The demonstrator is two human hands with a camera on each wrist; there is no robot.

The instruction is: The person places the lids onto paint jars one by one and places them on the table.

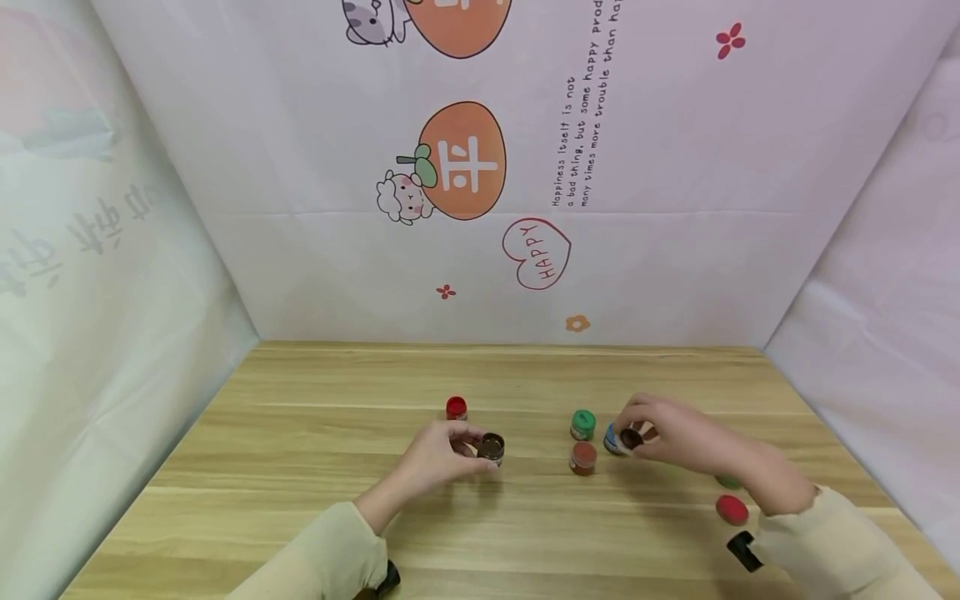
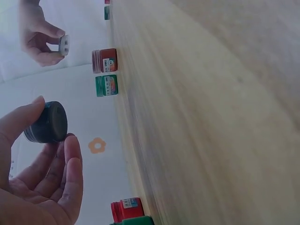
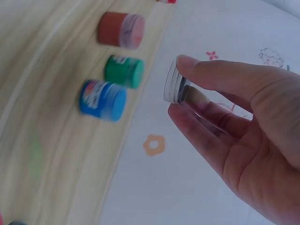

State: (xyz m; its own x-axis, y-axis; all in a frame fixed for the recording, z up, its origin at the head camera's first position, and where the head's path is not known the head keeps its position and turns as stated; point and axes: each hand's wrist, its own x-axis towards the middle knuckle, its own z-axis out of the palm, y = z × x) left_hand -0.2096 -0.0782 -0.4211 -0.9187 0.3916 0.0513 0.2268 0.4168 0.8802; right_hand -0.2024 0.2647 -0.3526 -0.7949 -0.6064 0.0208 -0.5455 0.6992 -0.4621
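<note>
My left hand [image 1: 471, 450] pinches a dark round cap [image 1: 491, 447] between thumb and fingers, just above the wooden table [image 1: 300, 467]. The left wrist view shows the same cap [image 2: 47, 123] with a ribbed side. My right hand [image 1: 637, 433] holds a small clear pot [image 3: 177, 86] between thumb and fingertips, lifted off the table. A blue-lidded pot [image 1: 611, 439] stands right beside that hand. A green-lidded pot [image 1: 582, 424] and a brown-lidded pot [image 1: 582, 457] stand between my two hands. A red-lidded pot [image 1: 456, 407] stands just beyond my left hand.
A red round piece [image 1: 731, 509] and a green one [image 1: 727, 482] lie by my right forearm. White printed sheets wall the table at the back [image 1: 480, 250] and on both sides. Bare wood lies to the left and in front.
</note>
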